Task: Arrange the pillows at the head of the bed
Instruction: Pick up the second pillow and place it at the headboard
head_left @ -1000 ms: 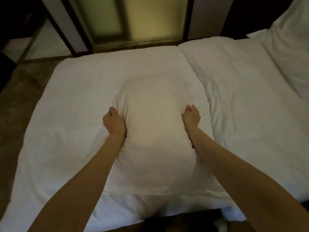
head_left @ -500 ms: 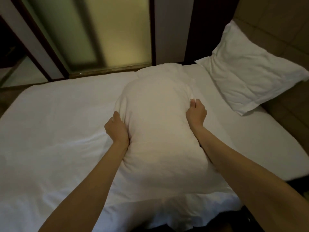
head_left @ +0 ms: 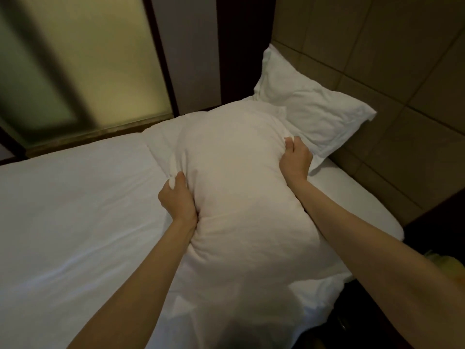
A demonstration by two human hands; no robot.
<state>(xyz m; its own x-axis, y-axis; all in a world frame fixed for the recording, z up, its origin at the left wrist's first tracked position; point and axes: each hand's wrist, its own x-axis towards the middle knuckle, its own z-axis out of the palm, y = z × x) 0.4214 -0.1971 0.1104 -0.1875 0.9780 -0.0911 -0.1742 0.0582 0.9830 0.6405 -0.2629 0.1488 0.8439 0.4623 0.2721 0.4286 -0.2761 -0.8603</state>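
I hold a plump white pillow (head_left: 239, 187) up over the bed (head_left: 75, 222), lengthwise away from me. My left hand (head_left: 177, 197) grips its left side and my right hand (head_left: 295, 159) grips its right side, both with fingers dug into the fabric. A second white pillow (head_left: 309, 109) leans against the tan padded headboard (head_left: 390, 84) at the right, just beyond the held pillow's far end. The held pillow hides part of the mattress under it.
A white duvet covers the bed to the left, its folded edge (head_left: 148, 147) near the held pillow. A frosted glass panel (head_left: 88, 66) with dark frames stands beyond the bed. A dark bedside surface (head_left: 437, 222) sits at the right.
Both hands have carried the pillow to the right, toward the headboard. The leaning pillow and headboard have come into fuller view. My grip is unchanged.
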